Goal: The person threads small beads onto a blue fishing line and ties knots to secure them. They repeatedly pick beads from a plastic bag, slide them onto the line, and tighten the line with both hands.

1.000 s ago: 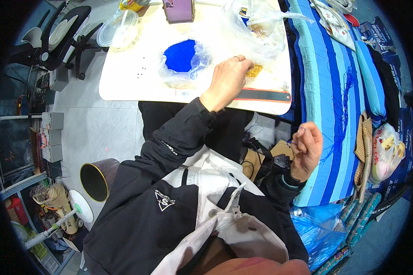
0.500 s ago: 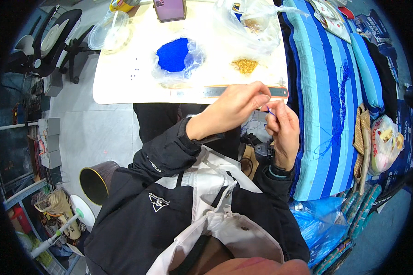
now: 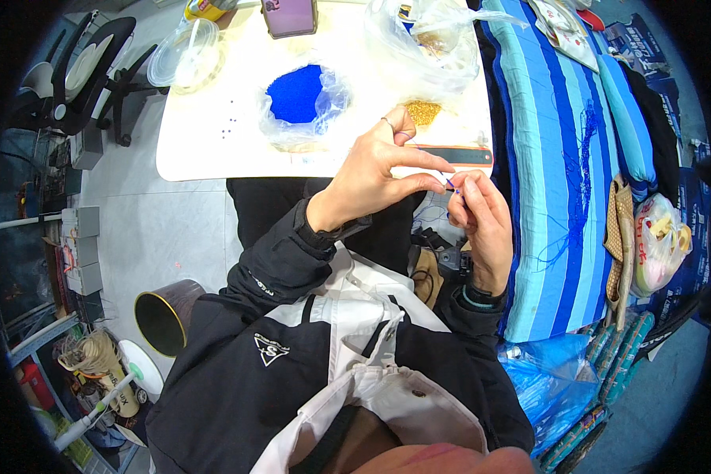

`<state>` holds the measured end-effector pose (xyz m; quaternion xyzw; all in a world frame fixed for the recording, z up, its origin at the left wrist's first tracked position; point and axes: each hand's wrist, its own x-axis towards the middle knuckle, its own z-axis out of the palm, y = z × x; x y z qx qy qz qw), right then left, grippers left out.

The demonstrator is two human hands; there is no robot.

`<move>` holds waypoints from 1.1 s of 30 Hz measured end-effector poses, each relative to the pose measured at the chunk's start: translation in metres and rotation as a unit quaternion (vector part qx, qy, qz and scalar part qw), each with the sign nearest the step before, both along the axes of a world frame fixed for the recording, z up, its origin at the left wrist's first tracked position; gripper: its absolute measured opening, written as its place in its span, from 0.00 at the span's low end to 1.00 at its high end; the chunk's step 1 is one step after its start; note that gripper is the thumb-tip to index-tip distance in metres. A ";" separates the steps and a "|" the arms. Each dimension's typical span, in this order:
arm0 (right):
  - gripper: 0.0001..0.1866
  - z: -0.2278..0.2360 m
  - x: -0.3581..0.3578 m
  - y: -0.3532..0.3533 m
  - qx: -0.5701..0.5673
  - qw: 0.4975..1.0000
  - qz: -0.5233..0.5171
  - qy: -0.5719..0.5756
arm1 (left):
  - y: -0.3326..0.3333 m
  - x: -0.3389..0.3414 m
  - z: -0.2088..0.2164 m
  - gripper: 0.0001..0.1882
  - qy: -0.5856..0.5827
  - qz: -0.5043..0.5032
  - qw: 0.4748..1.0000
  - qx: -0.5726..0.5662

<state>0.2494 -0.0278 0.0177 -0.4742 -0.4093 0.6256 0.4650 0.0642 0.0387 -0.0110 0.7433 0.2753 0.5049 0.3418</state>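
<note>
Above the table's front edge, my two hands meet at the fingertips. My right hand (image 3: 482,225) is closed, thumb and fingers pinching a small blue strand (image 3: 450,186) that looks beaded. My left hand (image 3: 379,170) stretches its index finger and thumb to either side of the strand's upper end, while its other fingers curl over what looks like a fine thread. That thread is too thin to follow along its length. Beyond my hands lie a heap of blue beads (image 3: 296,95) on clear plastic and a small pile of gold beads (image 3: 423,114).
A dark ruler (image 3: 454,156) lies along the front edge of the white table (image 3: 205,150). Plastic bags (image 3: 423,55), clear lids (image 3: 186,55) and a purple case (image 3: 289,17) stand farther back. Blue strands (image 3: 584,174) rest on striped bedding (image 3: 529,261) at right. A bin (image 3: 166,316) stands at left.
My left hand has shifted left and turned, its index finger and thumb now extended to the blue strand and its other fingers curled. My right hand stays nearly in place, still pinching.
</note>
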 end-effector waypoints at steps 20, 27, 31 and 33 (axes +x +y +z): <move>0.04 0.003 -0.003 -0.002 0.022 0.999 0.018 -0.017 | 0.002 -0.007 0.002 0.20 0.007 0.020 1.000 0.007; 0.03 0.008 -0.008 -0.006 0.025 0.997 -0.031 -0.060 | -0.003 -0.004 0.008 0.21 0.035 0.027 0.998 0.049; 0.04 0.008 -0.010 -0.006 0.046 0.994 -0.044 -0.086 | -0.006 -0.003 0.010 0.19 0.068 0.051 0.993 0.087; 0.04 0.006 -0.011 -0.006 0.053 0.992 -0.051 -0.101 | -0.009 -0.002 0.010 0.18 0.089 0.067 0.988 0.107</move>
